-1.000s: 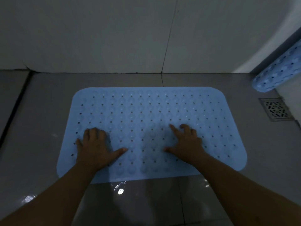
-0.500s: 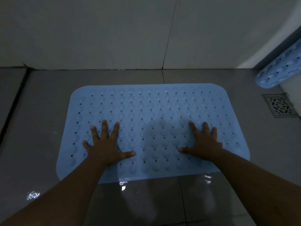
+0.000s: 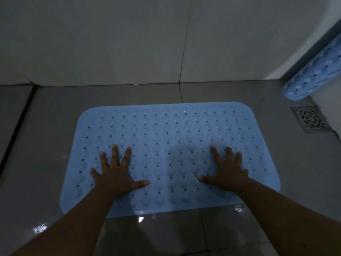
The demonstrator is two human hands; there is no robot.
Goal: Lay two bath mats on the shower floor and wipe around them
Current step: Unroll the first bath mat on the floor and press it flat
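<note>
One light blue bath mat [image 3: 166, 137] lies flat on the grey tiled shower floor [image 3: 46, 145], its long axis running side to side, across the line of the forearms, and its far long edge roughly parallel to the back wall [image 3: 110, 43]. Two hands rest on its near half. The left hand [image 3: 116, 174] lies palm down with all five fingers spread wide, thumb pointing inward toward the other hand; the right hand [image 3: 227, 172] lies palm down the same way, fingers splayed, thumb pointing inward. Neither hand grips or pinches anything — both press flat on the mat's dotted surface of small holes and round bumps.

A second mat [image 3: 313, 71], the same blue and rolled into a tube, leans well beyond the right hand at the far right — its long axis slants up and to the right, and its lower end sits near the floor by the wall corner. Just outside the right hand, past the flat mat's right edge, one square metal floor drain [image 3: 310, 119] sits in the tile. Wet glints show on the floor near both forearms.
</note>
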